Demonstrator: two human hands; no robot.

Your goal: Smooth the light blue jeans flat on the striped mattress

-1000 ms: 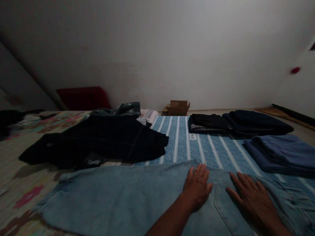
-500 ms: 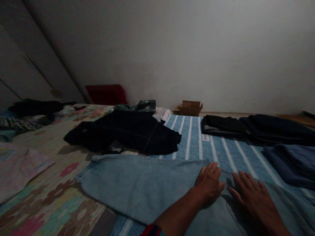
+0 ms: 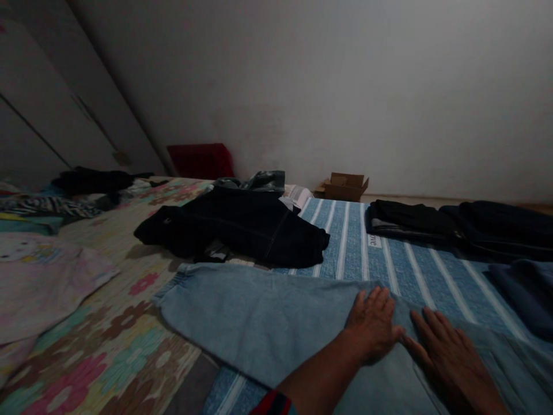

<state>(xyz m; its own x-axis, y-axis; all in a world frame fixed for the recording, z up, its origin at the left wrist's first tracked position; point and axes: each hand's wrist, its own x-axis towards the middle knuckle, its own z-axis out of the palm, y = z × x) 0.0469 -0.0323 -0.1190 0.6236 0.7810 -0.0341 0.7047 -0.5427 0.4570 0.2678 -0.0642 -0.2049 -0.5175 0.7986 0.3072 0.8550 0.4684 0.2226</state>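
A pair of light blue jeans (image 3: pixel 259 317) lies flat across the bed in front of me. My left hand (image 3: pixel 372 328) rests palm down on the denim, fingers stretched out. Just to its right my right hand (image 3: pixel 449 360) also lies flat on the jeans with fingers spread. Neither hand holds anything. The jeans leg ends at the left on a floral sheet (image 3: pixel 108 357); the rest lies on a blue striped cloth (image 3: pixel 345 242).
A crumpled dark garment (image 3: pixel 242 227) lies behind the jeans. Folded dark clothes (image 3: pixel 410 222) and a folded blue piece (image 3: pixel 525 288) sit at the right. A pink printed garment (image 3: pixel 38 282) lies left. A cardboard box (image 3: pixel 344 186) and a red cushion (image 3: pixel 201 160) stand by the wall.
The view has swung to the left, showing more of the floral sheet and the pink garment. Both hands have stayed flat on the jeans, close together.
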